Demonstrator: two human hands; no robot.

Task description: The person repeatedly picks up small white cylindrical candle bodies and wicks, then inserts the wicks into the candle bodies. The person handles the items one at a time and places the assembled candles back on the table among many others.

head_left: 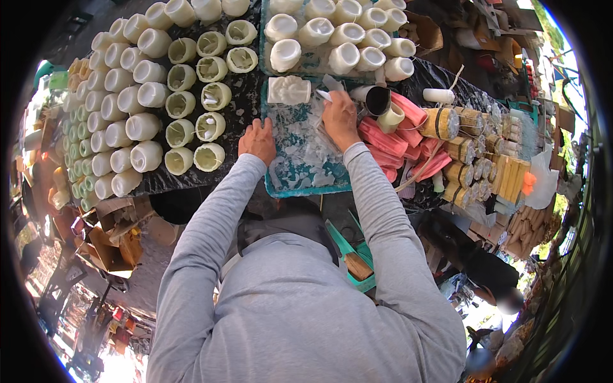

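Observation:
My left hand (257, 142) rests palm down at the left rim of a teal tray (308, 191), its fingers slightly bent and apart, with nothing visible in them. Over the tray's right side, my right hand (340, 120) has its fingers closed on a slim white object (324, 95); most of it is hidden by the hand. Flat whitish wax scraps (294, 155) lie scattered across the tray. A cream molded block with a relief surface (289, 90) sits at the tray's far left, beyond both hands. Just right of my right hand are a dark-mouthed cylinder (377, 99) and a pale hollow cup (390, 117).
Rows of cream wax cups (142, 127) and hollow greenish cups (181, 133) fill the left of the black-covered table. More cups (345, 59) stand on a far tray. Pink bundles (385, 136) and yellowish tied cylinders (440, 123) crowd the right. A green holder (361, 281) sits below.

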